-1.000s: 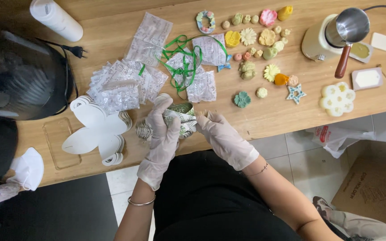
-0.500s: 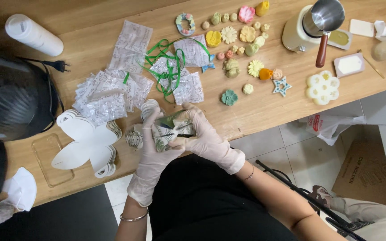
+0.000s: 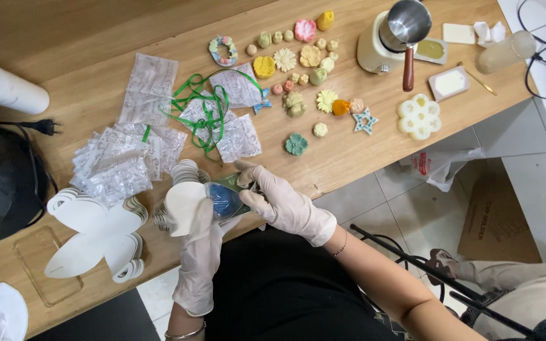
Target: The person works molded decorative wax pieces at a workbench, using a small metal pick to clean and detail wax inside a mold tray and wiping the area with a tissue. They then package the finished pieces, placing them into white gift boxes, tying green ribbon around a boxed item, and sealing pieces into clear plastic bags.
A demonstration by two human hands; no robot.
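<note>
Both hands (image 3: pixel 235 202) hide most of a blue object (image 3: pixel 224 199).

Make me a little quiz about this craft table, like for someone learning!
1. True or false: both hands wear gloves.
2. What colour is the ribbon lying on the clear bags? A red, B green, C blue.
3. Which hand is pressed on the white petal card?

Key: 1 true, the left hand and right hand are gloved. 2 B. 3 the left hand.
</note>
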